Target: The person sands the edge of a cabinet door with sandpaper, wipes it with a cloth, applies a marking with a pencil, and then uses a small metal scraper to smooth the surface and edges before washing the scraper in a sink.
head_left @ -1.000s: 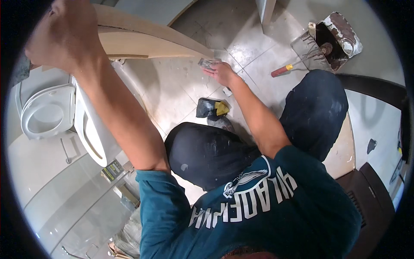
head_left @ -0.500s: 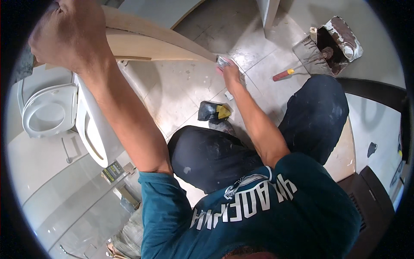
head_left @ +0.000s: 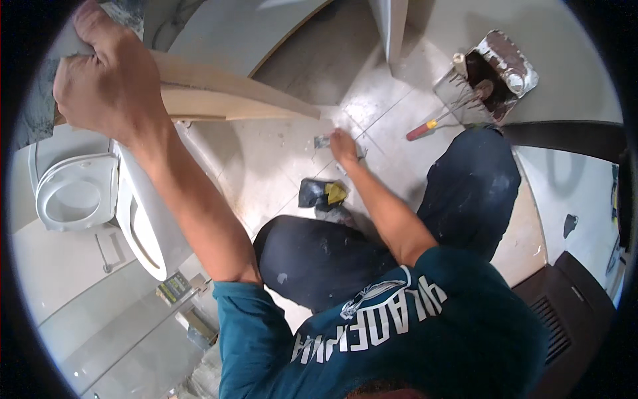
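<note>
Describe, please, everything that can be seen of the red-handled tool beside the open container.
The tool has a red handle with a yellow band, then a thin, metal-looking shaft slanting up and to the right of the picture. It leads to a lumpy brown head at the mouth of the smeared container. The right hand is apart from it. Whether the handle rests on the floor is hard to tell.

Right hand [head_left: 343,147]: drawn back, I see, from end of board [head_left: 229,104] | block [head_left: 321,141]: off it too, now left of fingertips [head_left: 335,135]
</note>
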`<state>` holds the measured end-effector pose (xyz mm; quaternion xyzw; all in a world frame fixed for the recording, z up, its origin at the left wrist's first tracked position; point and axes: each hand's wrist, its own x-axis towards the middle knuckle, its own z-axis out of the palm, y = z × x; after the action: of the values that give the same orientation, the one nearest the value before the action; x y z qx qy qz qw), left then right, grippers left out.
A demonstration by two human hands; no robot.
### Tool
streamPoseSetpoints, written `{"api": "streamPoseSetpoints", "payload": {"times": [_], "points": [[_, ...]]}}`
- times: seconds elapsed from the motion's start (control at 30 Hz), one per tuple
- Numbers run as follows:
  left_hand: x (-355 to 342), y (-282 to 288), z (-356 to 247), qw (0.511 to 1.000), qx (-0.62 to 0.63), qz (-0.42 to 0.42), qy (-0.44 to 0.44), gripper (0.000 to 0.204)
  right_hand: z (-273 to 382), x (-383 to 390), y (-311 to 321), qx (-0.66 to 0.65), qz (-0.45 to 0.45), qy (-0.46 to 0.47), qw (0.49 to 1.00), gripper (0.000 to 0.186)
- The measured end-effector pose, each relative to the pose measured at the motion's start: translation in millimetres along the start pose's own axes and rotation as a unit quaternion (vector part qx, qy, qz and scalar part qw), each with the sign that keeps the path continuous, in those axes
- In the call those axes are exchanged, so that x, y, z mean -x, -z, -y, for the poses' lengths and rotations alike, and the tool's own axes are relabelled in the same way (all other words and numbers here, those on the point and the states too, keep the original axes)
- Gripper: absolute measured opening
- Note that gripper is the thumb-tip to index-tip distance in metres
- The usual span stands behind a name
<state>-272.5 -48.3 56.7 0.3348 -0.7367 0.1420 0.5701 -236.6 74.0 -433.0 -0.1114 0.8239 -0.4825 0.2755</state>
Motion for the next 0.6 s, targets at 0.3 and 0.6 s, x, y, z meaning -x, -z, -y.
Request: {"api": "streamPoseSetpoints", "payload": {"times": [0.3, 0.6], "points": [[-1.4, 6.3, -11.0, 0.982, 0.180, 0.017, 0.050, 0.057, -18.3, 12.4, 0.4, 0.034, 0.179, -0.057, 0.982, 0.036], [3.7, 46.0, 15.7, 0.969, 0.238, 0.051, 0.043, 0.039, -5.6, 26.7, 38.0, 0.014, 0.098, -0.041, 0.994, 0.069]]}}
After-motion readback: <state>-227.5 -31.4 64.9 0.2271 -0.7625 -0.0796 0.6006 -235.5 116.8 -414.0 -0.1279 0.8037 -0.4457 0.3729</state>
